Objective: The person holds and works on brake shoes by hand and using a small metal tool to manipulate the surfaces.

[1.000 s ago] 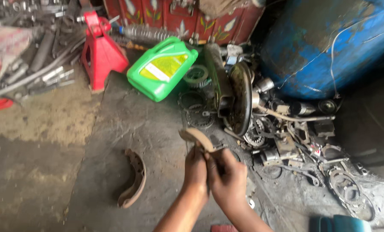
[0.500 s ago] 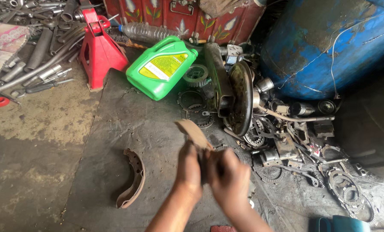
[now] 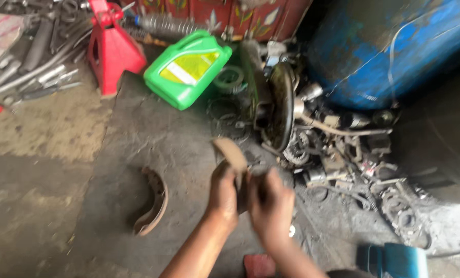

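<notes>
Left hand [image 3: 222,189] and right hand [image 3: 269,202] sit side by side, both clamped on the lower end of a curved brake shoe [image 3: 231,152]; its long axis runs up and away from them. Second brake shoe [image 3: 152,203] lies on the floor left of the left hand, green jug [image 3: 187,69] beyond.

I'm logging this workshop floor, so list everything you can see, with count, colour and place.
Brake shoe in the hands: one, brown, centre.
Brake shoe on the floor: one, rusty, left of the hands.
Oil jug: one, green with yellow label, top centre, lying flat.
Jack stand: one, red, top left.
Drum: one, blue, top right.
Brake backing plate: one, dark, centre.
Metal parts pile: many, grey, right.
Left hand: grips the shoe.
Right hand: beside it; blurred.
</notes>
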